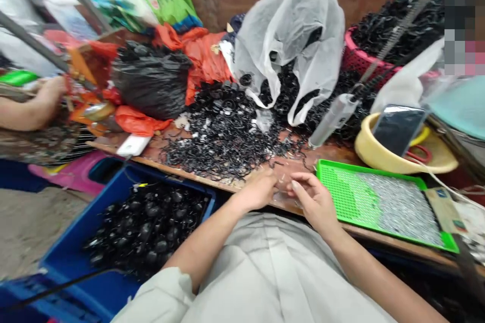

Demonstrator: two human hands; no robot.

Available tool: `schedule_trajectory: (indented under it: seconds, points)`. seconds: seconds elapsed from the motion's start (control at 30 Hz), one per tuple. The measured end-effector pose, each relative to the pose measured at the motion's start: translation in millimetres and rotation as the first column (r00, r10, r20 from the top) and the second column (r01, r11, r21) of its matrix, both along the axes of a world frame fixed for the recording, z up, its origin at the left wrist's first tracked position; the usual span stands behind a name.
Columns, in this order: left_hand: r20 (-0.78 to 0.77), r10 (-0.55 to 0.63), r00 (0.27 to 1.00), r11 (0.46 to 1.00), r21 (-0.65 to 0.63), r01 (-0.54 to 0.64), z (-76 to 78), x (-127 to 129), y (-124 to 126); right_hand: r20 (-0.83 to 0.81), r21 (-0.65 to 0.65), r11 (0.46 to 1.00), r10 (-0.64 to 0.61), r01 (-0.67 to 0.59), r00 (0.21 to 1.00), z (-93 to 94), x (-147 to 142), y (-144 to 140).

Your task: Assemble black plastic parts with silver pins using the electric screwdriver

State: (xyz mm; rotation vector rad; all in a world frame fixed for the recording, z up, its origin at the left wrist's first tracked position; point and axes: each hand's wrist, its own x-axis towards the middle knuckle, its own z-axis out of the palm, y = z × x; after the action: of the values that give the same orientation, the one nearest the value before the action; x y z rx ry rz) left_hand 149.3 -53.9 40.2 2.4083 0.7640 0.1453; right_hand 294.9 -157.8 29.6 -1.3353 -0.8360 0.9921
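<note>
My left hand rests at the table's front edge, its back toward me and its fingers curled together beside the heap of small black parts. Whatever its fingertips hold is hidden. Just to the right, my right hand is bent inward, thumb and fingers drawn together in a pinch. Anything in that pinch is too small and blurred to name. A narrow gap separates the two hands over the wooden table. Beside my right hand lies a green tray with many small silvery metal pieces in it.
A blue crate of black round parts stands below left. Behind are a white plastic bag, a black bag and a pink basket. A yellow bowl carries a phone. Another person's arm shows far left.
</note>
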Motion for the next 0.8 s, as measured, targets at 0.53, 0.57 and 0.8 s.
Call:
schedule_trajectory:
  seconds: [0.53, 0.57, 0.8]
  points:
    - [0.353, 0.768, 0.535, 0.478, -0.871, -0.113, 5.7, -41.6, 5.3, -0.081, -0.068, 0.974, 0.21, -0.216, 0.974, -11.1, -31.3, 26.8]
    - [0.397, 0.764, 0.509, 0.584, -0.76, -0.285, 15.2, -57.5, 21.3, -0.012, -0.059, 0.98, 0.187, -0.187, 0.982, -13.4, -29.8, 25.7]
    - [0.516, 0.816, 0.26, 0.414, -0.209, -0.886, 67.6, -153.1, 115.2, 0.245, -0.103, 0.992, 0.092, -0.069, 0.965, -43.7, -14.6, 10.4]
